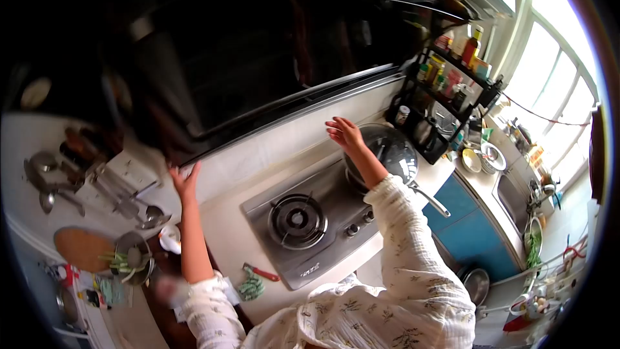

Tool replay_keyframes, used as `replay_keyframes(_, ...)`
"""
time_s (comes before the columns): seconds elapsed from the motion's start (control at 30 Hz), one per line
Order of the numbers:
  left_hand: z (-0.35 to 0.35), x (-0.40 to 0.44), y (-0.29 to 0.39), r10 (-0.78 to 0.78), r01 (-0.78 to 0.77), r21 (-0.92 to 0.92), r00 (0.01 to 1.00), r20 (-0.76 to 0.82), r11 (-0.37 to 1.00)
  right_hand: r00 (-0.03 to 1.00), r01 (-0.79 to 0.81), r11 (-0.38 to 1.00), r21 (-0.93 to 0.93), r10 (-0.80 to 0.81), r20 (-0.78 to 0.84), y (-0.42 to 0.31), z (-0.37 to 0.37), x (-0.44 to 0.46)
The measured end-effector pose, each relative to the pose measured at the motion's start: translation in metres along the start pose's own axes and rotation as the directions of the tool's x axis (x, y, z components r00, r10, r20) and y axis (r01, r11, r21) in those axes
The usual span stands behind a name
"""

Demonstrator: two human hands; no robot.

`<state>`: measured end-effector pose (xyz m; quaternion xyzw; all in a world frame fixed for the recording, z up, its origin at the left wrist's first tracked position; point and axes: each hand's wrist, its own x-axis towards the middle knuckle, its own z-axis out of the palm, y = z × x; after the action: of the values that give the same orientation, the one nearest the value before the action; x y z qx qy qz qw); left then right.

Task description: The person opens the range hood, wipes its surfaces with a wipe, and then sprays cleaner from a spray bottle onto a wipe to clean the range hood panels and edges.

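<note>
My left hand (185,183) is raised at the lower left edge of the dark range hood (239,106), thumb and fingers apart. Whether its fingertips touch the hood, I cannot tell. My right hand (345,134) reaches over the back of the gas stove (336,210), fingers stretched out and nothing in them. Beside and partly behind my right forearm sits a pan with a glass lid (394,155), its long handle pointing toward the front right. On the stove's left side, the bare burner (297,221) shows its pan support.
A red-handled knife (263,273) and a green-and-white cloth (250,285) lie on the counter left of the stove. Ladles (46,184) hang on the left wall near a pot with green vegetables (137,262). A black rack (445,100) of bottles stands right of the pan.
</note>
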<state>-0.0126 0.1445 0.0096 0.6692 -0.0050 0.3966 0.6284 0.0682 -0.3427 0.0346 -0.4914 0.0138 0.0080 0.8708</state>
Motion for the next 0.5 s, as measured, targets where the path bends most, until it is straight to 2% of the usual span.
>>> replay_keyframes(0.07,0.017,-0.027,-0.007,-0.262,0.233,-0.197,0.955,-0.140,0.953,0.999,0.028,1.000,-0.010,-0.029,-0.043,-0.013,-0.026,0.027)
replay_keyframes(0.1,0.035,-0.045,-0.004,-0.416,0.351,-0.281,0.882,-0.222,0.893,0.996,0.041,0.999,-0.009,-0.041,-0.075,-0.022,-0.041,0.038)
replay_keyframes(0.13,0.051,-0.061,0.008,-0.511,0.441,-0.380,0.853,-0.104,0.813,0.992,0.050,0.999,-0.003,-0.050,-0.118,-0.031,-0.059,0.051)
replay_keyframes(0.23,0.105,-0.074,0.023,-0.628,0.614,-0.496,0.761,0.164,0.614,0.954,0.145,0.989,0.018,-0.135,-0.269,-0.062,-0.122,0.097)
replay_keyframes(0.33,0.149,-0.073,0.020,-0.592,0.570,-0.580,0.786,0.179,0.582,0.891,0.229,0.973,0.019,-0.202,-0.407,-0.100,-0.184,0.138)
replay_keyframes(0.47,0.190,-0.071,0.021,-0.639,0.482,-0.800,0.751,0.167,0.358,0.825,0.228,0.973,-0.023,-0.205,-0.527,-0.135,-0.242,0.182)
replay_keyframes(0.5,0.196,-0.072,0.020,-0.629,0.476,-0.806,0.758,0.173,0.352,0.825,0.224,0.975,-0.007,-0.193,-0.531,-0.140,-0.253,0.192)
